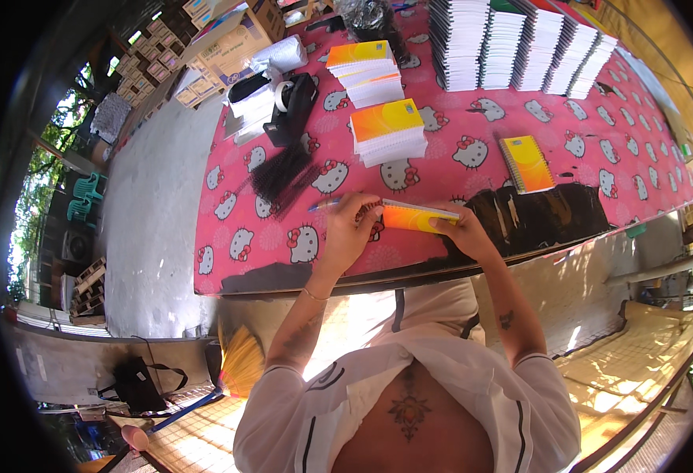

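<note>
**Table and its load**

Table (pixel 646 169) has a pink cartoon-cat cover, torn to black at the near edge. Far side: row of tall white notebook stacks (pixel 512 43). Middle: two short stacks with orange-yellow covers (pixel 387 130), (pixel 362 67). Right: single spiral notebook (pixel 526 163). Left: black spiral bindings pile (pixel 282 175), tape dispenser (pixel 293 102), white paper bundle (pixel 252 102).

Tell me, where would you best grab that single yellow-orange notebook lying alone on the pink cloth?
Probably by a long edge of the notebook, coming from above: it lies flat and apart from the stacks, with bare tablecloth around it, so fingers can pinch the thin cover edge.
</note>
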Demonstrator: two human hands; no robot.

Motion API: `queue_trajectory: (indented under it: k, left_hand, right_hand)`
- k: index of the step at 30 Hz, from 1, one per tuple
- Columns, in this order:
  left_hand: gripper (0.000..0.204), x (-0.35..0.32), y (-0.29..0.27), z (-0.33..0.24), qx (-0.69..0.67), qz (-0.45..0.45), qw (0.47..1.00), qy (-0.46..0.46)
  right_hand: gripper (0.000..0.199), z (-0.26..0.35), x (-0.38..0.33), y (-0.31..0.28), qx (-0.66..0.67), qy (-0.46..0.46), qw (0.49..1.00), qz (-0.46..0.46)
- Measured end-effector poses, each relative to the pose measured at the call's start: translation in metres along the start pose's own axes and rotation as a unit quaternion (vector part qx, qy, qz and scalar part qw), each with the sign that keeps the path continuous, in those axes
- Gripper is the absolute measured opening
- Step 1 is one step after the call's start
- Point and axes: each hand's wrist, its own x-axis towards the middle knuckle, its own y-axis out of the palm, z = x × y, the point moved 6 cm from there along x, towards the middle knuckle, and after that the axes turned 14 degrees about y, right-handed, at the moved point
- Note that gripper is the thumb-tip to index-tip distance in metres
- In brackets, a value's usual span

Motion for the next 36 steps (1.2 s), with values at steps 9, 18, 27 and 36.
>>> queue_trajectory:
  k: [9,18,27,36]
  left_hand:
    - [0.024,0.009,0.002,0.013,-0.113,0.167,0.976,-0.082]
    - [0.02,0.015,-0.002,-0.001,-0.004,0.17,0.985,-0.013]
    - [0.018,0.015,-0.003,0.003,-0.02,0.173,0.984,0.026]
    - [0.016,0.01,-0.002,-0.002,-0.03,0.15,0.988,0.011]
  right_hand:
    - [0.028,0.001,-0.006,-0.001,-0.028,0.031,0.999,-0.005]
    - [0.028,0.003,-0.006,0.0,-0.041,0.025,0.999,0.004]
    - [0.027,0.002,-0.005,0.0,-0.039,0.027,0.999,0.006]
    - [0.064,0.017,-0.015,-0.01,-0.011,-0.073,0.988,-0.132]
